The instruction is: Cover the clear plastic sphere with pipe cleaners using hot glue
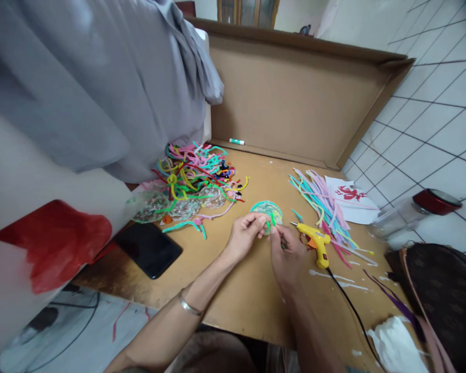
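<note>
Head view: a table point(244, 295) spread around a yellow glue gun point(315, 239)

Ok so, biggest stuff first. Past the table there's a brown cardboard panel point(287, 98) at the far side, beyond the glue gun. A dark handbag point(438, 295) sits to the gun's right. Well off to the gun's left is a tangled heap of colourful fuzzy stems point(190, 173), and straighter pastel stems point(322, 202) lie in a bundle just beyond the gun and a bit right.

Hands: left hand point(245, 235) and right hand point(289, 248) are both just left of the gun, the right one nearer to it. They're drawn close together, thumbs and fingers pinched on the same little piece; can't tell how hard either one squeezes.

Getting smaller: a black phone point(150, 249) lies flat, far left of the gun. A round disc point(264, 207) with a teal rim is left of the gun too, right behind the fingertips and partly covered by them. Can't tell if they touch it.

Smallest is the green strip point(272, 219), left of the gun, between both sets of fingertips and in front of the disc.
</note>
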`<state>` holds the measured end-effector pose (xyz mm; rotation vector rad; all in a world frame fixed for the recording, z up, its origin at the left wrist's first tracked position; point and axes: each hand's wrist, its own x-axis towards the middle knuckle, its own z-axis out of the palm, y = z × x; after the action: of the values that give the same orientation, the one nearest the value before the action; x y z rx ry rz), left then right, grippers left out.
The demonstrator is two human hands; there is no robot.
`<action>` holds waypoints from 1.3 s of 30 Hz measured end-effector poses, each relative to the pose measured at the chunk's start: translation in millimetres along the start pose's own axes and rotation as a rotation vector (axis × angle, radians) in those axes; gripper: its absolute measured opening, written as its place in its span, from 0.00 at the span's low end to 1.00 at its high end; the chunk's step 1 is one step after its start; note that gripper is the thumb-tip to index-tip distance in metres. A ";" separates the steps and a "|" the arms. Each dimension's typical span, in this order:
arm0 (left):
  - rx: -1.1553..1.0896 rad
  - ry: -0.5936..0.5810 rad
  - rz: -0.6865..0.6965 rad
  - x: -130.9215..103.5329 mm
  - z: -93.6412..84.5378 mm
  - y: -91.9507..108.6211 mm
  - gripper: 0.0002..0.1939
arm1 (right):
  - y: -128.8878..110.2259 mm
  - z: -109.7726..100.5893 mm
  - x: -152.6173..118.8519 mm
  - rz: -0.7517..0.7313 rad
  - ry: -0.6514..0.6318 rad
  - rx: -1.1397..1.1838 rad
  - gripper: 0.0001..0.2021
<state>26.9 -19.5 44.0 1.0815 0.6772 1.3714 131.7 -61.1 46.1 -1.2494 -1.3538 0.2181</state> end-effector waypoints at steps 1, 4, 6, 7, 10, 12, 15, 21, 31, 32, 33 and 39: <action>0.048 0.019 0.028 0.1 -0.9 0.3 0.18 | 2.1 -0.2 -0.3 -0.033 0.009 -0.047 0.11; 0.167 0.071 0.126 -0.8 -3.0 1.8 0.13 | 7.6 -2.1 -0.6 -0.124 0.005 -0.188 0.12; 0.201 0.090 0.178 -1.8 -3.4 3.0 0.10 | 9.3 -3.7 -0.6 -0.185 -0.026 -0.245 0.12; 0.214 0.092 0.199 -2.3 -3.3 3.4 0.09 | 9.3 -4.5 -0.5 -0.216 -0.050 -0.259 0.12; 0.252 0.102 0.257 -3.6 -3.1 2.9 0.06 | 7.7 -6.1 -0.4 -0.305 -0.119 -0.298 0.12; 0.278 0.113 0.290 -3.9 -3.9 0.7 0.07 | 6.9 -6.8 -0.6 -0.346 -0.145 -0.341 0.13; 0.349 0.109 0.351 -3.3 -6.7 -3.0 0.10 | 7.1 -7.0 -1.2 -0.360 -0.152 -0.376 0.14; 0.505 0.065 0.519 -0.8 -11.9 -4.4 0.09 | 10.8 -5.1 -3.0 -0.408 -0.114 -0.409 0.14; 0.614 0.141 0.434 -0.8 -16.3 7.5 0.13 | 8.7 -3.3 -2.6 -0.030 -0.183 -0.085 0.12; 0.575 0.191 0.399 0.8 -18.4 9.3 0.14 | 8.1 -3.3 -1.3 0.091 -0.216 0.001 0.11; 0.527 0.244 0.376 2.9 -20.7 11.4 0.16 | 7.9 -3.5 0.2 0.204 -0.260 0.084 0.11; 0.275 0.340 0.358 14.2 -29.2 22.2 0.22 | 11.2 -8.0 10.0 0.523 -0.476 0.408 0.14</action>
<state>-6.7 -2.5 55.2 1.2399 0.9749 1.8356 146.9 -53.6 45.7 -1.2157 -1.2561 1.1603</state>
